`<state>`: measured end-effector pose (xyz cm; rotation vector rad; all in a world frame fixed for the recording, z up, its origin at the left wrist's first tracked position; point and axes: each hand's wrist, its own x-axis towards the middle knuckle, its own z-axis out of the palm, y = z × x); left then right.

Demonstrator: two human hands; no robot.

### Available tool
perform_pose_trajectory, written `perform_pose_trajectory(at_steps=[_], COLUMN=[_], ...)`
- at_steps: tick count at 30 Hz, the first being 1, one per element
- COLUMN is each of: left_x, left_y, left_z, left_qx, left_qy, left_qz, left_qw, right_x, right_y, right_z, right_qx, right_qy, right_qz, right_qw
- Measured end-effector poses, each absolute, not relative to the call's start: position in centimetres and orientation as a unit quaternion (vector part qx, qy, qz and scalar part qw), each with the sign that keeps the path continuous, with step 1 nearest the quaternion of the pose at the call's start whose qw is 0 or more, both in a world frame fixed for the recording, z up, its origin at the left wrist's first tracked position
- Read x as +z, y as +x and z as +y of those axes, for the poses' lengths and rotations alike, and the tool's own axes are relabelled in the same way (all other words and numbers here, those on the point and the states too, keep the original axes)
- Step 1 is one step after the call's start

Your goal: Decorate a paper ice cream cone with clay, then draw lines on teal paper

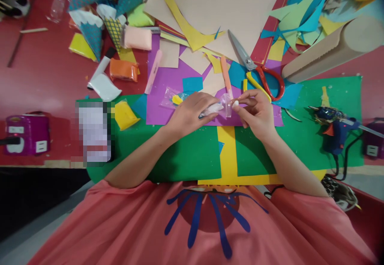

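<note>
Over the purple sheet [154, 113], my left hand [187, 113] is closed round a clear plastic packet [213, 108] with something white, clay by its look, inside. The packet's open, crinkled end points right. My right hand [258, 113] pinches a small white lump [235, 104] between thumb and fingertips, just beside that end. Left of my left hand lies another clear wrapper with a yellow piece [177, 99] at it. An orange marker [225, 75] lies just beyond my fingers. Large scissors [249, 63] with red and yellow handles rest beyond my right hand.
Paper cones [90, 33] and clay packets [123, 70] crowd the back left. A phone [94, 133] lies at left on the green sheet [183, 157]. A glue gun [339, 133] with a cable stands right, below a cardboard roll [318, 49]. Paper scraps [300, 21] lie behind.
</note>
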<state>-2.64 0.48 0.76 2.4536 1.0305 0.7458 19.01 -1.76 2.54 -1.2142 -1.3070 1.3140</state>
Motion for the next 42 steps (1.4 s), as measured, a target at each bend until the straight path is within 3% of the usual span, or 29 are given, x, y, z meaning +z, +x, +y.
perform_pose_trajectory(at_steps=[19,27,38,42], left_x=[0.0,0.1,-0.4,0.4], left_y=[-1.9,-1.8,-1.9,-2.5], left_z=[-0.3,-0.4,-0.5,0.3], left_qx=[0.331,0.274,0.257,0.255], left_qy=[0.858,0.88,0.865,0.853], left_qz=[0.363,0.378,0.397,0.422], left_qw=[0.149,0.091,0.17,0.169], right_x=[2.7,2.4,2.5,2.6], right_y=[18.8,18.6,18.2,18.4], right_z=[-2.8,-3.5,-4.4,-3.9], right_qx=[0.467,0.486,0.471,0.468], right_qy=[-0.468,-0.471,-0.449,-0.448], right_qz=[-0.61,-0.577,-0.671,-0.65], right_qw=[0.437,0.457,0.355,0.398])
